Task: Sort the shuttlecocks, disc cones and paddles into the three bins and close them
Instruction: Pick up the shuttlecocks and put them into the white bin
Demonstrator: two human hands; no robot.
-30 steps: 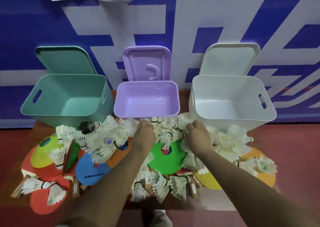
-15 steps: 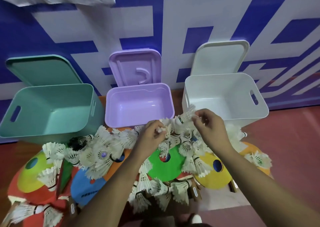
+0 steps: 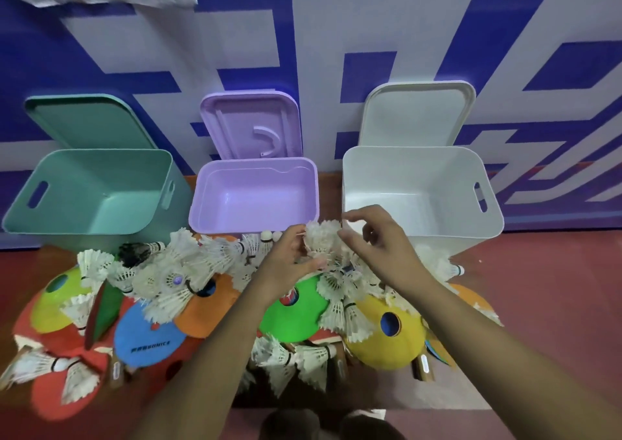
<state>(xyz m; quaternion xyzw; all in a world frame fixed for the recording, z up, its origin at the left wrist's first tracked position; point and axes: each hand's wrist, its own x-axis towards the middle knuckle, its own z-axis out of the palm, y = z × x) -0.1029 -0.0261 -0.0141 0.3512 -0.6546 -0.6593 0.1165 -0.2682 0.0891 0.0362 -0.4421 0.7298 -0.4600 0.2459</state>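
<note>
We grip a shuttlecock (image 3: 321, 239) in our left hand (image 3: 289, 261), our right hand (image 3: 380, 242) loosely spread at its three o'clock.

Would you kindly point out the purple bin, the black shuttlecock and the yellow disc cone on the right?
purple bin (image 3: 252, 204): head view, on its bare inner floor.
black shuttlecock (image 3: 133, 255): head view, on its dark feathers.
yellow disc cone (image 3: 377, 350): head view, on its yellow surface below the hole.
</note>
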